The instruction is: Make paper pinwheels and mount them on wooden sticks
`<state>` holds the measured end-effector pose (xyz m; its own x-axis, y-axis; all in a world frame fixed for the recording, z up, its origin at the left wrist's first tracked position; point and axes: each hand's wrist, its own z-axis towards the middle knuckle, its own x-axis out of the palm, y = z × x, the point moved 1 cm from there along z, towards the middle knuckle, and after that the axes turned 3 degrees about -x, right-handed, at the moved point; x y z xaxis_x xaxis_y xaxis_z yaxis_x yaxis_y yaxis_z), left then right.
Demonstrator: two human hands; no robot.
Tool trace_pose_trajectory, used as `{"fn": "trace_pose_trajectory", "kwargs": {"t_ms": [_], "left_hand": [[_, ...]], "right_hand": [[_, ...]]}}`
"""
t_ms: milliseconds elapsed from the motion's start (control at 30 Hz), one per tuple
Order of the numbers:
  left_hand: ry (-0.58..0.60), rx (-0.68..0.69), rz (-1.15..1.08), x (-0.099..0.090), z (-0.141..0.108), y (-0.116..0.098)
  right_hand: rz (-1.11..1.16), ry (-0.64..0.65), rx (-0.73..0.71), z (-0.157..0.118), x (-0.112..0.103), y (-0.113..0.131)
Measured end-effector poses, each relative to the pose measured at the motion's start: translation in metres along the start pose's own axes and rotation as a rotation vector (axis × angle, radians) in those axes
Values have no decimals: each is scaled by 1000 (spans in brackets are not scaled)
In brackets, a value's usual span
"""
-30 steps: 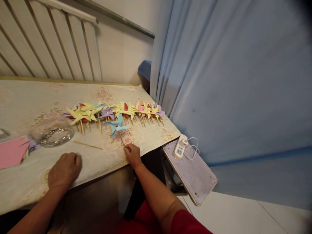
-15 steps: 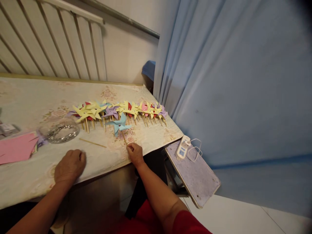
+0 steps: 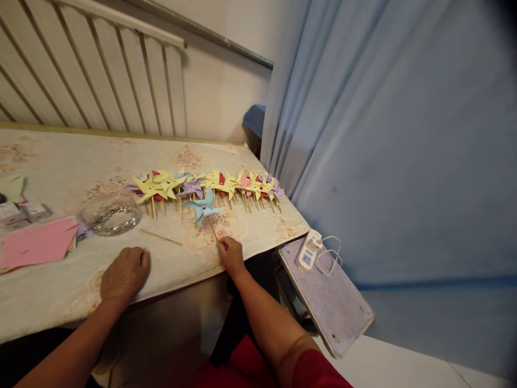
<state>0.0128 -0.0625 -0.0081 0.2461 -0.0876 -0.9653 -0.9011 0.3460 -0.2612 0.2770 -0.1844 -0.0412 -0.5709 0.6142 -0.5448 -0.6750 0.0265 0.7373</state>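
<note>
Head view: right hand (image 3: 231, 255) pinching blue pinwheel (image 3: 203, 208) by its stick (image 3: 212, 230), head near the pinwheel row (image 3: 214, 183). Left hand (image 3: 126, 272) loosely clenched on table (image 3: 72, 293); can't tell if anything's inside. 1 loose skewer (image 3: 161, 237) just beyond it.

Right of the right hand (image 3: 231, 255), beside the desk (image 3: 260, 237), stands a stool (image 3: 335, 307) with a pale purple top; a white power strip (image 3: 309, 251) lies on its end nearest the hand, with a white cable (image 3: 341, 262) looped beside it. Farther right of the hand, a blue curtain (image 3: 404, 161) hangs in folds, and light floor tiles (image 3: 404, 361) show below. Well ahead of the hand and to its left, a white slatted panel (image 3: 142, 81) and a grey pipe (image 3: 226, 42) line the pale wall (image 3: 218, 97)
</note>
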Motion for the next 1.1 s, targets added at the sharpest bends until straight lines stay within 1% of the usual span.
{"fn": "trace_pose_trajectory", "kwargs": {"t_ms": [100, 200, 300, 367, 533, 733, 900, 1100], "left_hand": [[-77, -17, 100, -1, -1, -1], [-122, 13, 107, -2, -3, -3], [-120, 17, 112, -3, -4, -4], [-125, 17, 117, -3, -3, -3], [-146, 31, 130, 1, -2, 0], [-168, 33, 164, 5, -2, 3], [-166, 51, 168, 5, -1, 3], [-215, 74, 182, 9, -1, 5]], "right_hand": [[-37, -29, 26, 11, -5, -6], [-94, -85, 96, 26, -14, -16], [-156, -197, 193, 44, -25, -28], [-185, -256, 232, 54, -31, -36], [-229, -337, 284, 75, -36, -51], [-282, -369, 347, 88, -28, -55], [-311, -364, 364, 95, -27, -56], [-324, -361, 376, 103, -26, -61]]}}
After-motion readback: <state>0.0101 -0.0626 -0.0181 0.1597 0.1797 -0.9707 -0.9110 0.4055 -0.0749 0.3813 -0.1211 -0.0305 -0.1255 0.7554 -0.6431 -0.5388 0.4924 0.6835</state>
